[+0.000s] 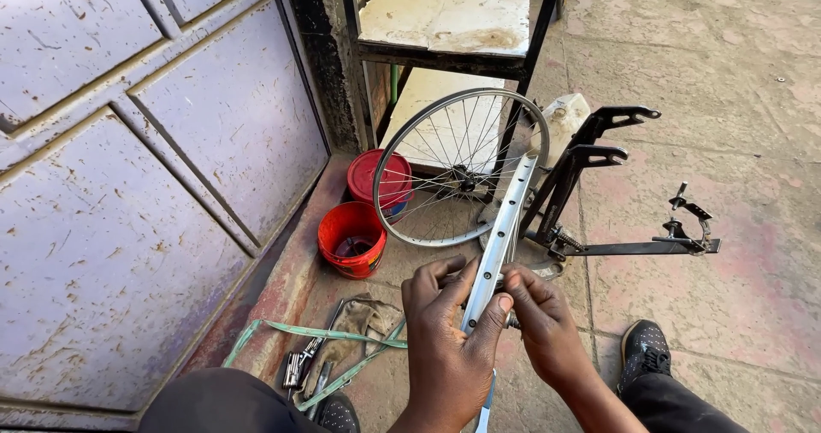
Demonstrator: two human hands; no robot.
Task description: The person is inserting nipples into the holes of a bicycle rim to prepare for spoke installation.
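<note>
Nearest the camera, the left hand (445,330) wraps closed around a bare silver metal wheel rim (500,228) seen edge-on, while the right hand (539,313) pinches that rim from the other side, just above the paved ground. Beyond stand an open red plastic bucket (351,238), a spoked bicycle wheel (457,168) and a black metal truing stand (599,194).

Your left hand (446,339) and right hand (547,326) are bare, no gloves or sleeves. You wear dark trousers (214,403) and black mesh-topped shoes (646,347).
</note>
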